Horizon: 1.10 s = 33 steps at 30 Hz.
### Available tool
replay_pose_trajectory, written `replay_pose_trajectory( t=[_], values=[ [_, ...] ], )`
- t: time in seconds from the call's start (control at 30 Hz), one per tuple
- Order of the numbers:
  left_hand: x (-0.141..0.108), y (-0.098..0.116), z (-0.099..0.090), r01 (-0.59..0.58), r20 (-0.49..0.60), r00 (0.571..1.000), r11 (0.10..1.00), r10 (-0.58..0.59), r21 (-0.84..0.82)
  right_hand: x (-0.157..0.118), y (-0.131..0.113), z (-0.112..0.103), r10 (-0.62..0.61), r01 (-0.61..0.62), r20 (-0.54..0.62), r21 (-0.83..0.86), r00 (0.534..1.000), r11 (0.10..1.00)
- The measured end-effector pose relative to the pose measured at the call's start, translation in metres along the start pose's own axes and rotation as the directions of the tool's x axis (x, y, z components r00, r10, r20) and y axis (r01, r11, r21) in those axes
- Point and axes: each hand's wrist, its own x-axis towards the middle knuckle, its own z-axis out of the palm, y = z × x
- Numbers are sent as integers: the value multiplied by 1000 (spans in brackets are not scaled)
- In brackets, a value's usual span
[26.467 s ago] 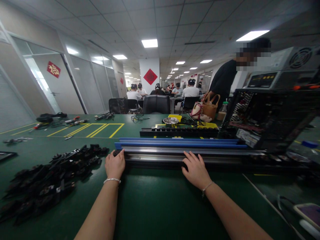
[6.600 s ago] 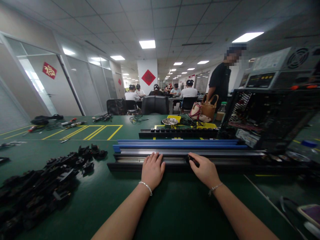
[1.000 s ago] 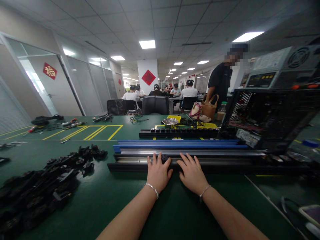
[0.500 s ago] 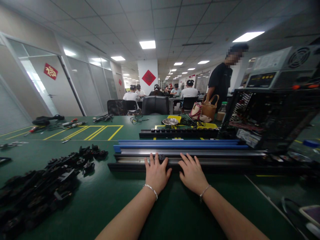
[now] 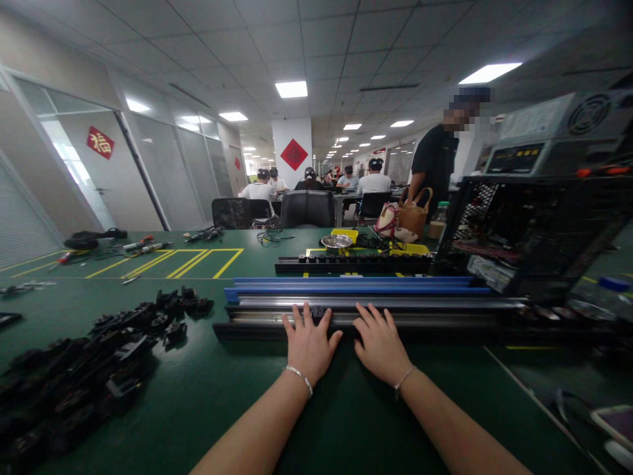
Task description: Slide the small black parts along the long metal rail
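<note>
My left hand (image 5: 310, 342) lies with its fingers spread over the near black rail (image 5: 262, 331). Between its index finger and thumb sits a small black part (image 5: 318, 315) in the rail's metallic channel; I cannot tell whether the fingers press on it. To the right, my right hand (image 5: 380, 340) rests on the same rail, fingers apart and holding nothing. Just beyond the fingertips runs a second rail with a shiny metal strip (image 5: 420, 303). Behind that lies a long blue rail (image 5: 356, 287).
A heap of black parts (image 5: 99, 369) spreads over the green table (image 5: 208, 409) at left. Farther back are a black strip with several parts (image 5: 353, 265), a metal dish (image 5: 337, 241) and a yellow tray (image 5: 346, 234). An open computer case (image 5: 534, 231) stands at right; a person (image 5: 435, 158) stands behind.
My left hand has shifted very slightly to the left, together with the small black part. My right hand has stayed in place. The standing person's head has tilted lower.
</note>
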Motion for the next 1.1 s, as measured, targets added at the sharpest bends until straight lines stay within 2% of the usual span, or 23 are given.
replay_pose_trajectory(
  t=[0.53, 1.1],
  values=[
    [1, -5, -9, 75, 100, 991, 993, -84, 90, 0, -1, -1, 1, -1, 1, 8, 1000, 1000],
    [2, -13, -13, 113, 109, 986, 988, -125, 106, 0, -1, 0, -7, 7, -2, 0, 1000, 1000]
  ],
)
